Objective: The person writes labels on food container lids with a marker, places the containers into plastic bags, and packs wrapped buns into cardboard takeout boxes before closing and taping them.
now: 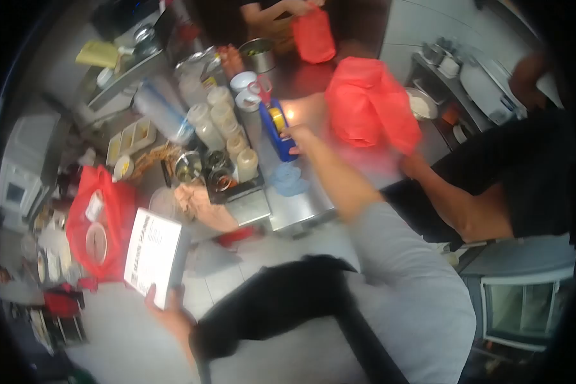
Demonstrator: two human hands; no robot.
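Observation:
My left hand (168,306) holds a white box (152,249) with dark printed lettering, gripping it by its lower end over the floor. My right hand (299,138) reaches forward over the steel counter (313,198) and is closed on the near end of a blue tape dispenser (281,142). A yellow roll of tape (276,119) sits in the dispenser. Red-handled scissors (260,91) stand at its far end. A crumpled blue cloth (288,180) lies just below it on the counter.
Several squeeze bottles (206,128) stand left of the dispenser, near white bowls (248,99). A red bag (368,105) is touched by the hand (417,166) of a person at right. Another person holds a red bag (313,37) at the back. A red bag with containers (116,205) is at left.

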